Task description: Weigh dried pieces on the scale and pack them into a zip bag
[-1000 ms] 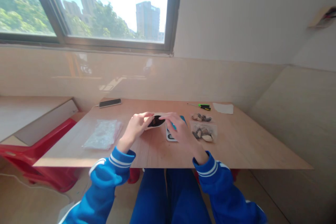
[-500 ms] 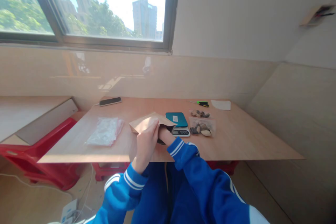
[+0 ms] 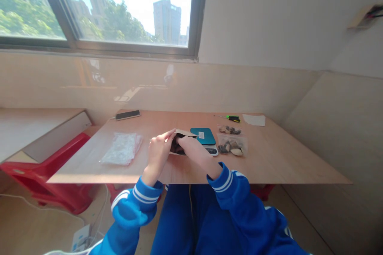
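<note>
A brown paper bag [image 3: 186, 132] is tilted with its mouth toward me, over the near middle of the table. My left hand [image 3: 159, 150] grips its left edge, thumb at the rim. Through the opening, my right hand [image 3: 191, 148] reaches inside; its fingertips are hidden in the dark interior, so whether they hold anything does not show. Just behind the bag is a kitchen scale [image 3: 203, 136] with a teal top and a small label, partly covered by my right hand. Two clear bags of stones, a larger one [image 3: 233, 146] and a smaller one [image 3: 229, 130], lie right of it.
Clear plastic bags [image 3: 121, 149] are stacked on the left of the table [image 3: 284, 155]. A phone [image 3: 127, 115] lies at the back left. Toward the back right are screwdrivers [image 3: 232, 118] and a white paper [image 3: 254, 120]. A red stool [image 3: 56, 171] stands left.
The paper bag has turned and tipped so its opening faces me more. My left hand has shifted left along its edge, and more of my right hand and wrist now shows.
</note>
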A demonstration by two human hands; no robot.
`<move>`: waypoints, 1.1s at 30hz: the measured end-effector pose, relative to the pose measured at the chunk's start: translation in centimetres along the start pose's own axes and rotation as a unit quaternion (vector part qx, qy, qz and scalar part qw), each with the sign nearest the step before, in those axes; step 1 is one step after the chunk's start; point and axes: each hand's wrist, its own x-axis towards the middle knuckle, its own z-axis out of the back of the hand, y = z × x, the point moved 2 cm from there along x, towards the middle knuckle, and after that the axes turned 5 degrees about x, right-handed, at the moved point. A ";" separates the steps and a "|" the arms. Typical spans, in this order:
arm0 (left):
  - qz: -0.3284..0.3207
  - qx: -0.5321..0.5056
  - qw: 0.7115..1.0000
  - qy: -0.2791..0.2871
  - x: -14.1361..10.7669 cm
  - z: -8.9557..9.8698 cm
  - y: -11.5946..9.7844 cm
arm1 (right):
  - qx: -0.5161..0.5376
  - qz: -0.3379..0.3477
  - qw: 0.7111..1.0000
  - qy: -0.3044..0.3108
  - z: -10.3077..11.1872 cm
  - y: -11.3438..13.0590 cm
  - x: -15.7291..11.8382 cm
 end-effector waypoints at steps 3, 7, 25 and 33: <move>-0.009 -0.032 0.999 0.012 0.5 0.7 0.2 | -0.004 0.007 1.000 -0.021 2.2 1.1 -1.6; -0.007 -0.038 0.999 0.013 0.8 1.2 0.2 | 0.103 0.024 0.986 -0.130 5.5 0.5 -4.3; 0.019 -0.074 0.997 -0.002 -0.2 0.3 0.7 | 0.187 -0.107 0.903 -0.372 2.3 -6.3 -5.8; -0.008 -0.037 0.998 -0.053 -1.8 -2.1 0.6 | 0.085 -0.015 0.996 0.035 0.7 1.3 -3.1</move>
